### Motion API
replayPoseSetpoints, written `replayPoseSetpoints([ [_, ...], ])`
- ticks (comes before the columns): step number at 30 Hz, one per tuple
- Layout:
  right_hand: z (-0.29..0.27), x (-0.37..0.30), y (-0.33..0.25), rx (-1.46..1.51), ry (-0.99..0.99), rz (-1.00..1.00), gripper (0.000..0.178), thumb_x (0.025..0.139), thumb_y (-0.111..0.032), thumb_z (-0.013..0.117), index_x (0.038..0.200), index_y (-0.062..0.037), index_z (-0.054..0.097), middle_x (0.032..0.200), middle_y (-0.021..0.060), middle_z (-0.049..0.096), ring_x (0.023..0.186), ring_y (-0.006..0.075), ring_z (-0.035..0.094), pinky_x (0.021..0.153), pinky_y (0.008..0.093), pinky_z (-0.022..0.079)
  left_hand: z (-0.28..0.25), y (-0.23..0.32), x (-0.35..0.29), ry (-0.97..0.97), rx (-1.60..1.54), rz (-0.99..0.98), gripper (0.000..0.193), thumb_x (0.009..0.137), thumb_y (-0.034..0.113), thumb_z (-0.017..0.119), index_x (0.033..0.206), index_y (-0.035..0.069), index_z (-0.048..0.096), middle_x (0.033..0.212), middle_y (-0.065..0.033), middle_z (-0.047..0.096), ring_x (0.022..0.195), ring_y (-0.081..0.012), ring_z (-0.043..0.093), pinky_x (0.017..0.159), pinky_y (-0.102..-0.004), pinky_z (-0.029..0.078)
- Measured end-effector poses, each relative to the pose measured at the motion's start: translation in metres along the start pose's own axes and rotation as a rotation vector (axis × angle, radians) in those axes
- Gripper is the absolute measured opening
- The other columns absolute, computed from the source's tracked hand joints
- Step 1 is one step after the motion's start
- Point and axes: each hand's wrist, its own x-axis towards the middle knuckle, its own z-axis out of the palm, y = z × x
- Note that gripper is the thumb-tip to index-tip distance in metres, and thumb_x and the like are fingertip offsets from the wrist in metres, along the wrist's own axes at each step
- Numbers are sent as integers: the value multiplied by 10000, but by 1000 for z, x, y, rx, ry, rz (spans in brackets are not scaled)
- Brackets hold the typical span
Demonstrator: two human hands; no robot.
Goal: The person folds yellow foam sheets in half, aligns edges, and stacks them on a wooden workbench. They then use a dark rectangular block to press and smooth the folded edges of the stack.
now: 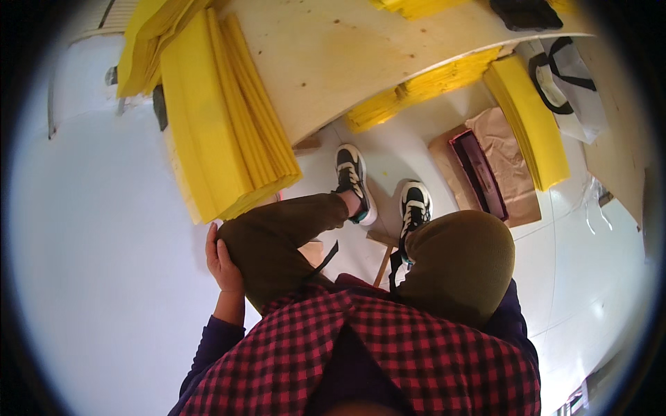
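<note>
My left hand (pixel 223 260) rests against the outer side of my left knee (pixel 257 243), its fingers stretched out and holding nothing. Just beyond its fingertips hangs a thick bundle of folded yellow sheets (pixel 215 125), draped over the left end of the table. Of my right arm only the dark sleeve (pixel 513 319) shows beside my right thigh (pixel 465 263); the hand itself is hidden.
A pale wooden table (pixel 333 55) curves across the front, with yellow sheets (pixel 423 90) under its edge. On the right lie brown paper (pixel 499 145), a dark red open box (pixel 479 177), more yellow sheets (pixel 531 125) and a white bag (pixel 579 87) with black handles.
</note>
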Motion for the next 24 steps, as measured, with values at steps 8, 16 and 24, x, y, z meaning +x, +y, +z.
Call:
replayPoseSetpoints([
  [8,-3,-41,-9,-206,45,-132,300,897,-255,453,1030,-74,653,948,93,673,851,223,622,731,361,488,1,7,-4,31,-107,6,376,971,147,399,1298,-25,470,1329,-146,492,1235,-240,452,1047,-334,328],
  [16,11,-136,-67,-943,172,-702,311,867,-250,500,1002,-46,692,1004,112,684,890,257,635,808,365,487,3,0,-8,115,-314,131,364,957,108,403,1286,-27,480,1339,-156,479,1257,-249,428,1058,-336,308],
  [24,92,-418,-194,81,-315,-1066,170,922,-169,503,823,-37,544,754,34,535,682,114,496,682,251,464,-23,15,-18,196,-389,248,396,969,158,386,1316,-23,445,1357,-165,457,1287,-253,396,1078,-345,280],
])
